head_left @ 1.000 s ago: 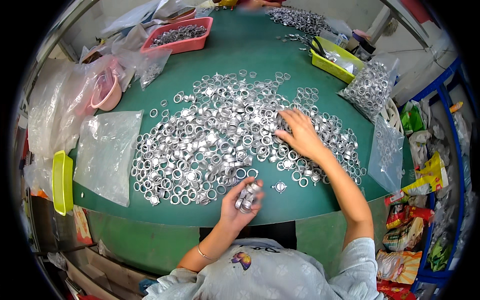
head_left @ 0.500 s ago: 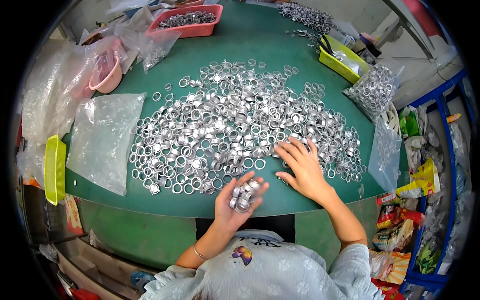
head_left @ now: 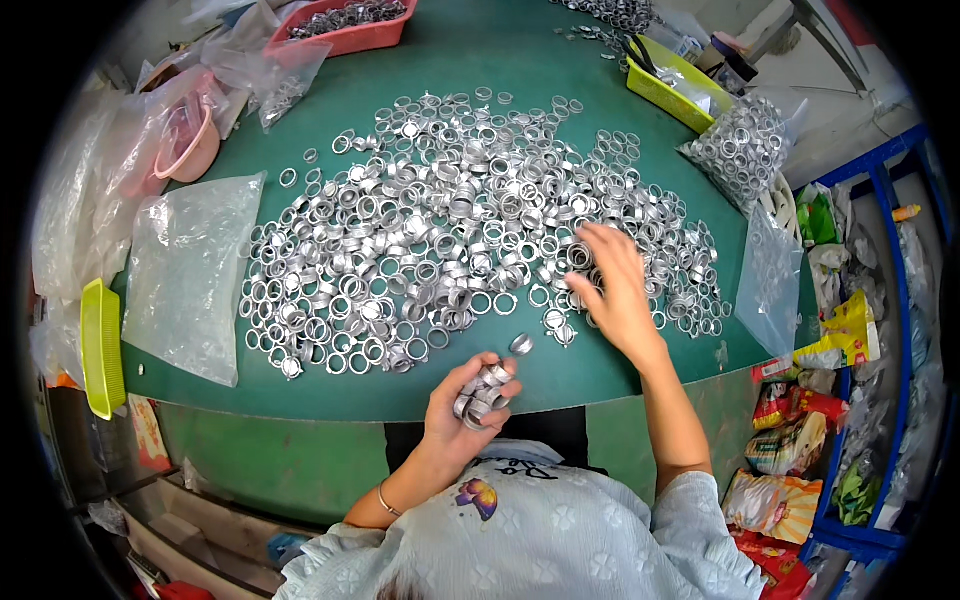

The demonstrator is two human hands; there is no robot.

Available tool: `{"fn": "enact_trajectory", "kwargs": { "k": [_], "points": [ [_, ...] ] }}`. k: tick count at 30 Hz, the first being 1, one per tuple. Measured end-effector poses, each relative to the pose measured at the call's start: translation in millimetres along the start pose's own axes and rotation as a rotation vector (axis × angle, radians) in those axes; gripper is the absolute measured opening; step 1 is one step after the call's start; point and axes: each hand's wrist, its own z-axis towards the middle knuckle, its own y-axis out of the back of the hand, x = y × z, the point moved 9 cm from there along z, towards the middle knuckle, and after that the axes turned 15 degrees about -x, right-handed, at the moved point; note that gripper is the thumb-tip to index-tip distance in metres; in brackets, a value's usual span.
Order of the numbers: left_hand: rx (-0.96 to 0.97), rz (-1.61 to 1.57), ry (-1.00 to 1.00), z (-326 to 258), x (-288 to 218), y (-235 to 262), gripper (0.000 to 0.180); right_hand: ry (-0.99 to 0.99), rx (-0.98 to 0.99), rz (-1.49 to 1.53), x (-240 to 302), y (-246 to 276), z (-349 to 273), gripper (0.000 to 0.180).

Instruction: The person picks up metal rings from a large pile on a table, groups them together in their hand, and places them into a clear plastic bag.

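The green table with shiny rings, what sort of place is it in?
Probably a small workshop. The wide, flat green table bears a big heap of silver metallic rings, with a clear plastic bag full of rings and a pink rectangular plastic tray of small grey parts.

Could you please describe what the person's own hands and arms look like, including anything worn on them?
Both the left hand and right hand are gloveless. A thin, metallic-looking bracelet circles the left wrist; none shows on the right. The forearms are uncovered, below short, loose, pale blue-grey sleeves.
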Motion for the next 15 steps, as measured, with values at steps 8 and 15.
{"fn": "enact_trajectory", "kwargs": {
  "k": [8, 15],
  "points": [
    [-0.140, 0.270, -0.101, -8, -1, 3, 0.029, 0.067, 0.124, -0.101, 9, -5, -20, 0.033],
    [-0.192, 0.427, -0.154, -5, 0, -3, 0.041, 0.126, 0.076, 0.013, 21, -19, -7, 0.031]
  ]
}}
